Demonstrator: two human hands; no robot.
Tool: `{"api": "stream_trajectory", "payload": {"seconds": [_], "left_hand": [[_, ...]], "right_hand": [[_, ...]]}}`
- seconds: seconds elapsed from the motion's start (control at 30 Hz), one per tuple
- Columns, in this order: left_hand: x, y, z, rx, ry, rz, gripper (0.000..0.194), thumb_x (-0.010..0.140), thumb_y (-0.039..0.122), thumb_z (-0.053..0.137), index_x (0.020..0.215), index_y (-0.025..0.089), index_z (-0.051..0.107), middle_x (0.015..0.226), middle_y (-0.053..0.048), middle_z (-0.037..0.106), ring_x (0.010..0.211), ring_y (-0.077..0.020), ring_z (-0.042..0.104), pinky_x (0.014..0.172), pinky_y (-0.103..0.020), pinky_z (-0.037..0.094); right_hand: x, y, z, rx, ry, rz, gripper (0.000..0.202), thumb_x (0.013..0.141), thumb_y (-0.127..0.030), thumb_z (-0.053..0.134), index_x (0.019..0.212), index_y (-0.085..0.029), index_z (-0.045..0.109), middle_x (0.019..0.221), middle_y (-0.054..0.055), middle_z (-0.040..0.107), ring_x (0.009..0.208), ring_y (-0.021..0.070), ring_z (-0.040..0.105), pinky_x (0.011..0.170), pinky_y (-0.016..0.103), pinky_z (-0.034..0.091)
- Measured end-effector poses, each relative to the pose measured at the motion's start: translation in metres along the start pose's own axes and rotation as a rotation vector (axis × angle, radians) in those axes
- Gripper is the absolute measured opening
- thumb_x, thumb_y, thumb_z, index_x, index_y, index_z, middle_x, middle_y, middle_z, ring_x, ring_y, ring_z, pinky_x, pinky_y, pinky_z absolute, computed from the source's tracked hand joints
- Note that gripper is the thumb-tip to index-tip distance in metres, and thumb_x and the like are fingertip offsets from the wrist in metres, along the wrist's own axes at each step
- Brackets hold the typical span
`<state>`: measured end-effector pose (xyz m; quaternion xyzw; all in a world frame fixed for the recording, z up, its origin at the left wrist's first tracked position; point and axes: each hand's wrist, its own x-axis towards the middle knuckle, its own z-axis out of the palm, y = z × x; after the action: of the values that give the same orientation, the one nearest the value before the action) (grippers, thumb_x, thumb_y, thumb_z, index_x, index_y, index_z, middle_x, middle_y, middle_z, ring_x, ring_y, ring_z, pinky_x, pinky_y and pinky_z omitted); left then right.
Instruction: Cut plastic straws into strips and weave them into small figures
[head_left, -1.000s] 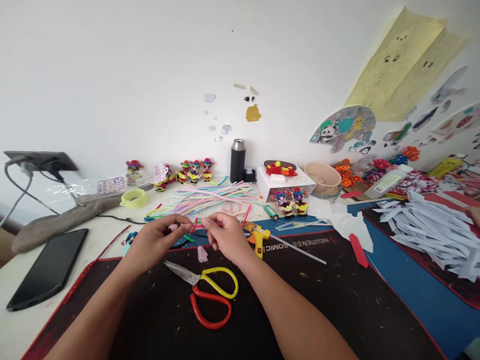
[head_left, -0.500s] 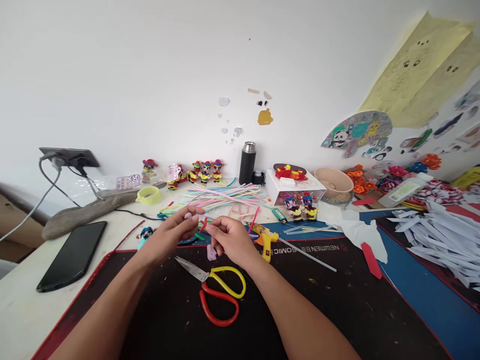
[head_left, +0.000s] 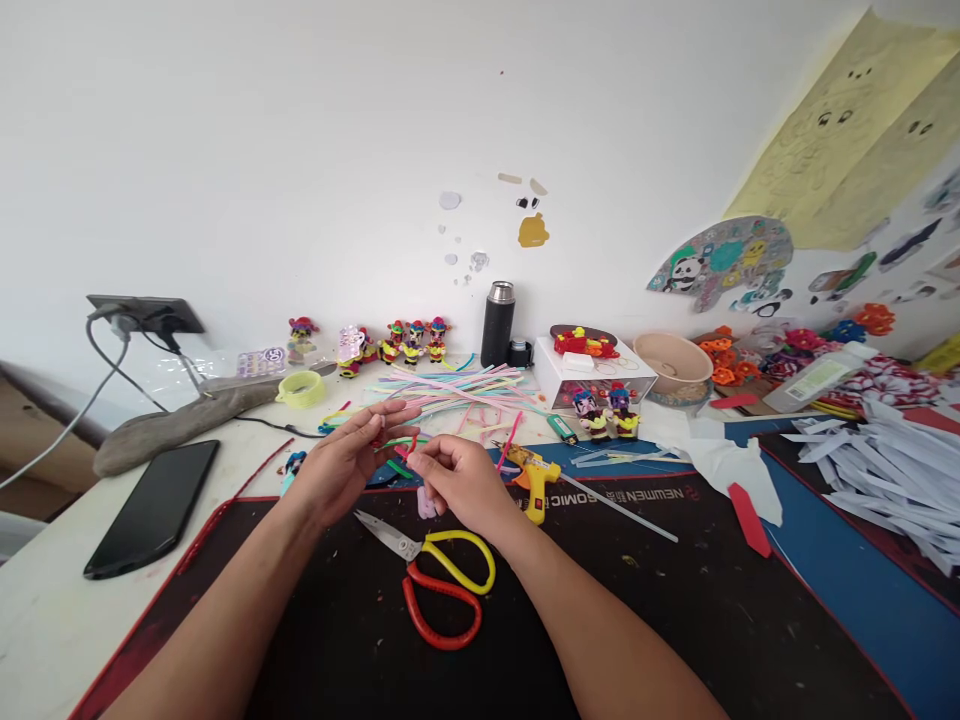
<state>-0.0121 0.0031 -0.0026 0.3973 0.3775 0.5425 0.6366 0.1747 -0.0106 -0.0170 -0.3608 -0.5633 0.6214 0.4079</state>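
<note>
Over the back edge of the black mat, my left hand [head_left: 346, 455] has its fingers stretched and apart, palm turned inward, with a small red piece at its fingertips. My right hand [head_left: 459, 478] pinches a small red piece [head_left: 413, 443] between thumb and finger, just right of my left hand. A small lilac fuzzy piece [head_left: 426, 503] lies below my right hand. Scissors [head_left: 409, 548] with one yellow and one red handle rest on the mat beneath both hands. A yellow glue gun [head_left: 537, 482] lies to the right of my right hand.
Pastel fuzzy sticks [head_left: 457, 388] are piled behind the hands. Small figures [head_left: 412, 343] and a black flask [head_left: 497, 325] stand by the wall. A phone [head_left: 154, 508] lies at left; white paper strips [head_left: 885, 485], a white box [head_left: 592, 372] and a pink bowl [head_left: 673, 360] are at right.
My left hand has opened its fingers and turned its palm more into view. The lilac item at its fingertips no longer shows there. The whole view has shifted slightly.
</note>
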Motion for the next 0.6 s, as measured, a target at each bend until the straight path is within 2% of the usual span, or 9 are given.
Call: {"api": "stream_trajectory", "payload": {"seconds": [0.13,0.23,0.3,0.37,0.47,0.53,0.6], "left_hand": [[-0.0026,-0.0045,0.0051,0.038,-0.039,-0.014,0.037,0.089,0.038,0.077,0.12,0.018,0.075,0.141,-0.017,0.069,0.12,-0.0328,0.069,0.095,-0.042,0.058],[-0.0044,-0.008,0.0077,0.157,-0.032,-0.009,0.046,0.089,0.046,0.078,0.125,0.02,0.07,0.141,-0.016,0.069,0.123,-0.0311,0.068,0.098,-0.041,0.057],[-0.0043,-0.0099,0.0084,0.243,-0.001,0.005,0.052,0.087,0.052,0.079,0.126,0.021,0.065,0.131,-0.015,0.074,0.11,-0.027,0.073,0.092,-0.039,0.059],[-0.003,-0.0109,0.0083,0.299,0.027,0.013,0.056,0.083,0.056,0.08,0.122,0.02,0.062,0.112,-0.011,0.08,0.083,-0.0216,0.076,0.075,-0.035,0.061],[-0.0006,-0.0107,0.0074,0.365,0.045,0.013,0.053,0.08,0.058,0.082,0.108,0.018,0.064,0.071,0.0,0.074,0.051,-0.0143,0.062,0.05,-0.025,0.048],[0.0005,-0.0102,0.0068,0.379,0.054,0.017,0.049,0.077,0.058,0.083,0.098,0.017,0.065,0.059,0.003,0.066,0.046,-0.0123,0.057,0.045,-0.022,0.042],[0.0009,-0.0099,0.0065,0.326,0.057,0.013,0.05,0.074,0.055,0.087,0.099,0.017,0.065,0.07,0.0,0.073,0.051,-0.012,0.06,0.049,-0.023,0.047]], "right_hand": [[-0.001,0.0042,0.0028,-0.047,-0.02,-0.006,0.033,0.091,-0.05,0.069,0.09,-0.018,0.063,0.056,-0.006,0.058,0.041,0.0087,0.049,0.044,0.021,0.037],[-0.0009,0.0033,0.003,-0.02,0.007,-0.015,0.032,0.091,-0.05,0.069,0.089,-0.019,0.062,0.055,-0.007,0.057,0.04,0.0092,0.05,0.043,0.022,0.038],[-0.0003,0.0011,0.0022,0.004,0.043,-0.026,0.032,0.091,-0.05,0.069,0.087,-0.019,0.061,0.053,-0.008,0.055,0.038,0.009,0.048,0.042,0.022,0.037],[0.0004,-0.0007,0.0012,0.006,0.073,-0.043,0.032,0.091,-0.049,0.068,0.086,-0.019,0.061,0.051,-0.008,0.054,0.036,0.0086,0.046,0.04,0.021,0.035],[0.001,-0.0014,0.0007,0.005,0.083,-0.052,0.032,0.091,-0.05,0.067,0.085,-0.019,0.062,0.051,-0.008,0.054,0.036,0.0083,0.046,0.04,0.021,0.034],[0.0008,-0.0014,0.0012,0.008,0.079,-0.038,0.033,0.09,-0.051,0.068,0.084,-0.019,0.061,0.051,-0.008,0.054,0.036,0.0083,0.046,0.04,0.021,0.035],[0.0003,-0.0016,0.0019,0.011,0.077,-0.029,0.034,0.089,-0.052,0.068,0.084,-0.019,0.06,0.05,-0.008,0.053,0.036,0.0082,0.046,0.039,0.021,0.035]]}}
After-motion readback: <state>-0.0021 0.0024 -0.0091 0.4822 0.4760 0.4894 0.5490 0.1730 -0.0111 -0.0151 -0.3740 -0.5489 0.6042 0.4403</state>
